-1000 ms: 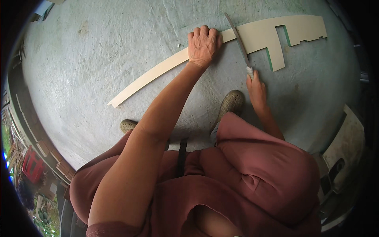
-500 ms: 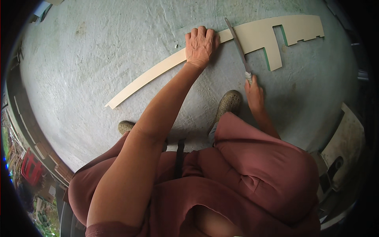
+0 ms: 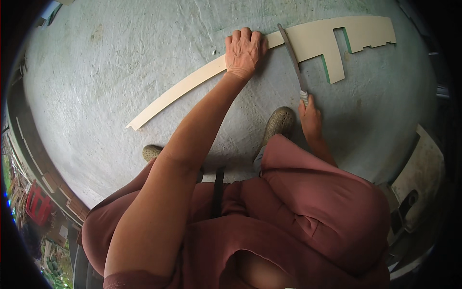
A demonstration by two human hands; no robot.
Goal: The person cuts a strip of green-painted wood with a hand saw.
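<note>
Head view. Surface: bare grey concrete floor [image 3: 120, 77], rough and mottled, curving with the lens toward the rim. Left rim: a low border and a red object [image 3: 37, 204], outdoors greenery beyond. Right rim: a pale slab-like thing [image 3: 423, 168] with a dark tool on it.

Cream board [image 3: 317, 41], long and thin, lies flat on the floor, running from lower left to upper right; its right end is wider, with notches cut out and a green underside showing at the cuts.

Left hand [image 3: 244, 50]: fingers spread apart, palm pressed flat on the board near its middle.

Right hand [image 3: 310, 118]: closed around the handle of a long blade [image 3: 290, 53], which lies across the board just right of the left hand.

Person squats, reddish-brown garment; two shoes [image 3: 278, 123] on the floor just below the board.

Open floor: wide bare stretch left of and above the board; narrower strip to the right.
</note>
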